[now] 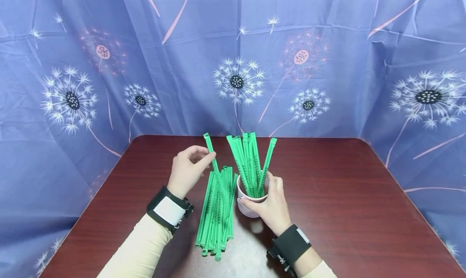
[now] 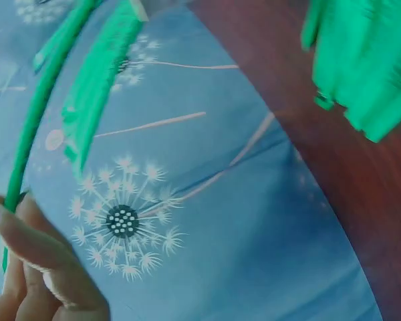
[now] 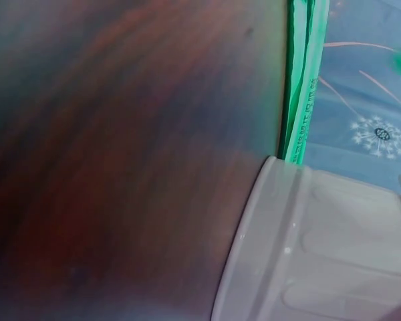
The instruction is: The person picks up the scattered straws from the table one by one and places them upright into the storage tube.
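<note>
My left hand (image 1: 187, 168) pinches one long green paper-wrapped straw (image 1: 209, 143) near its upper end, between thumb and fingers. This straw stands tilted, its lower part overlapping a pile of similar straws (image 1: 214, 217) on the table. In the left wrist view the fingertips (image 2: 20, 231) close round the thin straw (image 2: 37, 120). My right hand (image 1: 274, 207) grips a pale cup (image 1: 246, 210) by its side, thumb at the near rim and fingers at the far right. Several green straws (image 1: 249, 160) stand in the cup, one leaning right. The right wrist view shows the cup's ribbed wall (image 3: 347, 247) up close.
The dark red-brown wooden table (image 1: 338, 205) extends to both sides of the hands. A blue curtain (image 1: 189, 67) with dandelion prints hangs behind the table and along its sides. Each wrist wears a black strap (image 1: 293, 247).
</note>
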{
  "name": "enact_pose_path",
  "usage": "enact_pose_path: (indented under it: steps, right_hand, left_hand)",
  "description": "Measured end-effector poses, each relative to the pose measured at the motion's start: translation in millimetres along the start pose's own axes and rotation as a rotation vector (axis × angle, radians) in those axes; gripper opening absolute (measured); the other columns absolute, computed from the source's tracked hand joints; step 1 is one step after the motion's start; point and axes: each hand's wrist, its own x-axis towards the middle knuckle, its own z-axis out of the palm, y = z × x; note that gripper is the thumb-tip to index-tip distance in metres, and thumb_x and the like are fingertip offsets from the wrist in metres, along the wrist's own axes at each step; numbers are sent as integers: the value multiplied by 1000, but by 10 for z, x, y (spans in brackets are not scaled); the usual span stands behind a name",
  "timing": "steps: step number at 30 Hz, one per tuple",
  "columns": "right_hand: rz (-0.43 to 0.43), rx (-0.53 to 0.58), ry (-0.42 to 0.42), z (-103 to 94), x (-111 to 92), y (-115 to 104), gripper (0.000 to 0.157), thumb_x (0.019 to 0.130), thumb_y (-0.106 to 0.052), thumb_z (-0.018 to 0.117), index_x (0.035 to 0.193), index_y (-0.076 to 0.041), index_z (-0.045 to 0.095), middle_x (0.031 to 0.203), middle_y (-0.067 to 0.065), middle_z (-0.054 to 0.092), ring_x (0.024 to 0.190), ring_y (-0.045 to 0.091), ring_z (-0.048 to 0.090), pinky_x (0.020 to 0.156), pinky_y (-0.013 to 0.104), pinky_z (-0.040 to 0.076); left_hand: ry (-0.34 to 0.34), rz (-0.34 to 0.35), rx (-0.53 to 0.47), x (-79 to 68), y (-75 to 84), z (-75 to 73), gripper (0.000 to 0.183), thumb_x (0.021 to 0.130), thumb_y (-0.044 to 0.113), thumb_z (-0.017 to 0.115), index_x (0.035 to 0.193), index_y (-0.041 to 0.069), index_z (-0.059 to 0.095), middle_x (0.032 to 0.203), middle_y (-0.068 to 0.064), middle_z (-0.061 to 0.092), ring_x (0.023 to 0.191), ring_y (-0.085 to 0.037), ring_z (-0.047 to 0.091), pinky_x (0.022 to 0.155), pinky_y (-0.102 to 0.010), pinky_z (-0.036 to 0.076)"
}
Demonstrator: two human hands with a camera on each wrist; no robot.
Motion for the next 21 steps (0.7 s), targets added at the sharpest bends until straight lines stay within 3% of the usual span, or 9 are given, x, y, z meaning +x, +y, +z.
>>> enact_pose_path:
  steps: [10,15,21]
  right_hand:
    - [15,-65,-9,14,-7,7,110,63,-52,89,147,-5,37,119,12,46,88,22,53,63,33,46]
    - [24,-63,-13,12,-5,7,109,64,-53,88,148,-7,36,120,12,45,91,23,54,62,33,45]
    - [33,-64,-21,-4,-4,5,108,66,-52,86,149,-7,35,125,12,45,97,28,56,65,35,47]
  left_hand:
    - [230,74,-347,61,55,3,18,90,18,73,98,1,70,72,15,70,62,-8,67,51,-28,54]
    - [256,96,-409,69,90,68,19,91,16,72,101,0,69,76,17,71,66,-9,68,51,-25,54]
    - [263,59,-495,57,84,184,14,91,13,71,99,2,68,77,13,72,65,-9,68,49,-24,54]
